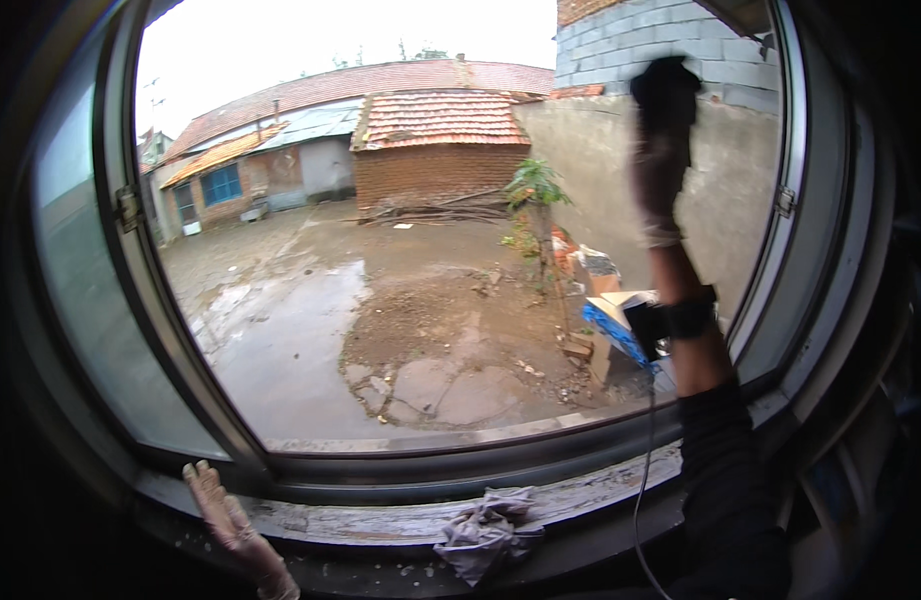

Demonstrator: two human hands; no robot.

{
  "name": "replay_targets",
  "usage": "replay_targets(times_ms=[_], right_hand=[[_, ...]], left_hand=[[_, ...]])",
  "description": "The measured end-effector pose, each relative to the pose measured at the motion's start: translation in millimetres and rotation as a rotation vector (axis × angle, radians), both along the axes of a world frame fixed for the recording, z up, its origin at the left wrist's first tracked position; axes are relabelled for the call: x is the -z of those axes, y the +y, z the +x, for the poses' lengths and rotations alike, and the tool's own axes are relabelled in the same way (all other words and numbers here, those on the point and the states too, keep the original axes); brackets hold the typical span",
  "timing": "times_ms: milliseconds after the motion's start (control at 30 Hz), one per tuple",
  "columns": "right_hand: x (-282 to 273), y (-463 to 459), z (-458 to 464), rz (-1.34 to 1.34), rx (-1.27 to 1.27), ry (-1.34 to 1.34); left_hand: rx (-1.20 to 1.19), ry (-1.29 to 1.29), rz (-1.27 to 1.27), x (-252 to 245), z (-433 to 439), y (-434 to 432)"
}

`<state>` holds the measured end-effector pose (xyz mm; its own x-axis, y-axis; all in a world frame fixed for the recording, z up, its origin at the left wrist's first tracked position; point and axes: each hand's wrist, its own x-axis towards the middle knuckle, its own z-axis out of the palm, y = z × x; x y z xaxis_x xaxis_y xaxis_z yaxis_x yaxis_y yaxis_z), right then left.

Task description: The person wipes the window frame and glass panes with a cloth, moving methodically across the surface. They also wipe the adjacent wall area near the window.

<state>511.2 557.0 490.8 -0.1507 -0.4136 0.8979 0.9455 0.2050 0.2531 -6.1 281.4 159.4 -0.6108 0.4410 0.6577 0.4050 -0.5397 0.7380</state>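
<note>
My right hand (659,172), in a thin see-through glove, is raised at the upper right in front of the window and presses or holds a dark cloth (666,86). The hand is blurred. A black strap with a small box and a cable sits on that wrist. My left hand (231,521), gloved too, is at the lower left by the window sill, fingers apart and nothing held. A crumpled grey cloth (486,532) lies on the worn sill (355,523), hanging partly over its edge.
A metal window frame (182,322) surrounds the view, with latches (128,208) at both sides. Outside lie a wet yard (295,322), a brick shed (441,176), a small tree (537,195) and a concrete wall (588,165). The cable (644,480) hangs down past the sill.
</note>
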Motion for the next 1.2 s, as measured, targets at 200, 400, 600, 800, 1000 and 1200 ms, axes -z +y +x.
replay_targets(times_ms=[200,400,600,800,1000,1200], right_hand=[[121.6,-51.8,-356.5,-0.399,-0.305,-0.664],[148.1,-70.1,-354.8,-0.344,-0.097,-0.901],[111.2,-54.8,-75.9,-0.491,-0.32,-0.181],[134.6,-29.9,69.2,-0.39,-0.229,0.753],[106.4,-31.6,-178.4,-0.184,-0.277,0.115],[178.0,-65.3,-410.6,-0.416,-0.452,-1.056]], left_hand=[[0.228,0.016,-0.002,-13.8,60.2,15.0],[0.273,-0.07,-0.057,20.0,29.1,-6.0],[-0.106,-0.156,-0.207,102.7,-82.8,-66.8],[-0.17,-0.336,-0.274,131.6,-125.4,-112.6],[-0.029,-0.325,-0.19,94.2,-99.5,-64.2],[0.408,-0.247,-0.067,43.0,-15.5,-19.2]])
